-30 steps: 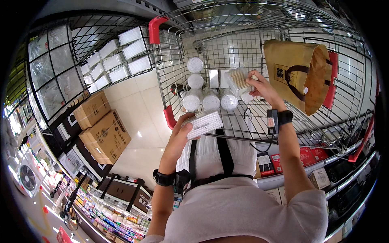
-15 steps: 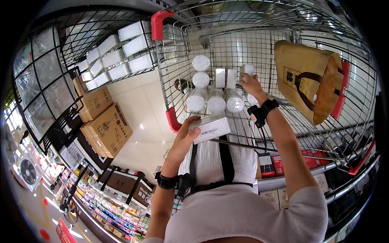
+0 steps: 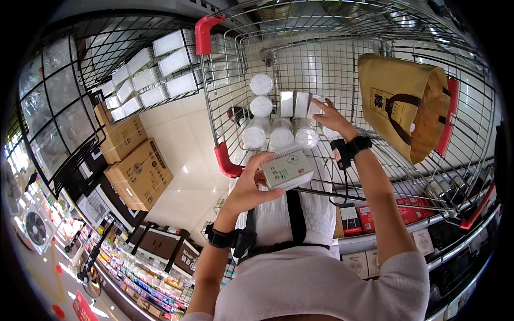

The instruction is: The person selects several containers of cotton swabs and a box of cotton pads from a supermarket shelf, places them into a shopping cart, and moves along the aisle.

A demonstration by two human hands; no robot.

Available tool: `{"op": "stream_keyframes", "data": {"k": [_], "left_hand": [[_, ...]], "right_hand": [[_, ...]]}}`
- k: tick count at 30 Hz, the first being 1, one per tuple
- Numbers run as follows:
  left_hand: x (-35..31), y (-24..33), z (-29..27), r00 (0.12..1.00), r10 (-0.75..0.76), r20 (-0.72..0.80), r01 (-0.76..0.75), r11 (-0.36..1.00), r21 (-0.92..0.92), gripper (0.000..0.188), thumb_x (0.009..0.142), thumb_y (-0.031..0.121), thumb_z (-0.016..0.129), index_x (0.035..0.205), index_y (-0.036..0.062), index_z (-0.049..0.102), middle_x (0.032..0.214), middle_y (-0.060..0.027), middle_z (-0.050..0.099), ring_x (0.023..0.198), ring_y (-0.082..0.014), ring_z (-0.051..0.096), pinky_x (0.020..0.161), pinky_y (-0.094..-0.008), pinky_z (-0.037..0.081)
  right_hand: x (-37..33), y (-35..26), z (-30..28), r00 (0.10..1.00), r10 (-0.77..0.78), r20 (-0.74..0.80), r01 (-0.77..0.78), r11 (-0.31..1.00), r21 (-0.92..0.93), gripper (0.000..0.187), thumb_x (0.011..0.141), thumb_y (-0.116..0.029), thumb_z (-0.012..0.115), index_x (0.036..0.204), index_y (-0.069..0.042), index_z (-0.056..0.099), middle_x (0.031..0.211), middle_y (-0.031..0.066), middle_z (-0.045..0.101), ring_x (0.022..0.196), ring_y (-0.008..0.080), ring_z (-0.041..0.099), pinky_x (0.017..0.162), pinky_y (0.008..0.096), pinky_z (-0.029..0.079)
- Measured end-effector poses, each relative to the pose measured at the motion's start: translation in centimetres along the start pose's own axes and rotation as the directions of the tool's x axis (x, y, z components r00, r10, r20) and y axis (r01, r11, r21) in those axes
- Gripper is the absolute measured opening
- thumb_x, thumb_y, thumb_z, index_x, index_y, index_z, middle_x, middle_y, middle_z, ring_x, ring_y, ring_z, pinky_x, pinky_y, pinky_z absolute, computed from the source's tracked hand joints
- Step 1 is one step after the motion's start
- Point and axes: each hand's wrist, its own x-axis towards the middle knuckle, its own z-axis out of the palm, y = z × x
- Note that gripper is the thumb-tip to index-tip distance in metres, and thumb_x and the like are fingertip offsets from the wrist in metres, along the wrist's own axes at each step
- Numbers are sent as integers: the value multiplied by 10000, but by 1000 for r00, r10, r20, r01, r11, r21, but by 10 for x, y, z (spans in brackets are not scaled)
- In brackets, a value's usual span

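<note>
My left hand [image 3: 250,184] is closed around a small box of what look like cotton swabs [image 3: 287,168], just outside the cart's near edge. Its pale green printed face is turned up, and a white dotted side shows. Inside the wire shopping cart [image 3: 326,59], my right hand [image 3: 336,120] has its fingers apart, with the fingertips at the rightmost of three upright white boxes [image 3: 315,106]. Beside these stand several clear round tubs with white dotted contents [image 3: 261,107]. One tub is partly hidden under my right hand.
A tan paper-like tote bag [image 3: 393,101] leans in the cart's right side. To the left, a black wire rack [image 3: 80,107] holds white packs [image 3: 174,61]. Cardboard boxes [image 3: 139,174] are stacked below it. Red boxes [image 3: 404,214] lie on a shelf at right.
My left hand has turned the held box so its printed face shows. The white box at my right hand has moved left, beside the other two, and my right fingers have spread.
</note>
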Motion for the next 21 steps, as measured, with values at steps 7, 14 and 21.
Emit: {"op": "stream_keyframes", "data": {"k": [7, 14, 21], "left_hand": [[20, 22, 18, 906, 148, 396, -282, 910, 305, 535, 534, -30, 577, 1050, 106, 537, 1325, -112, 230, 1224, -305, 301, 956, -357, 341], [28, 7, 37, 952, 242, 186, -299, 864, 405, 521, 679, 48, 612, 1180, 120, 487, 1372, -148, 233, 1083, -249, 479, 865, -330, 415], [30, 1, 20, 990, 129, 59, -141, 936, 321, 450, 740, 92, 619, 1159, 67, 457, 1129, -90, 522, 931, -202, 563, 817, -310, 446]], "right_hand": [[-83, -112, -45, 742, -241, 626, -144, 855, 499, 637, 844, -427, 513, 1282, 6, 350, 1154, 106, 495, 983, 155, 473, 811, 258, 409], [-125, -80, -80, 928, -147, 343, -96, 795, 599, 579, 814, -289, 563, 1280, -16, 354, 934, 85, 544, 682, 95, 500, 596, 204, 434], [-110, 1, -110, 980, 114, -164, -94, 988, 121, 679, 678, -217, 579, 1294, -70, 334, 1058, 160, 523, 852, 241, 544, 730, 300, 451]]}}
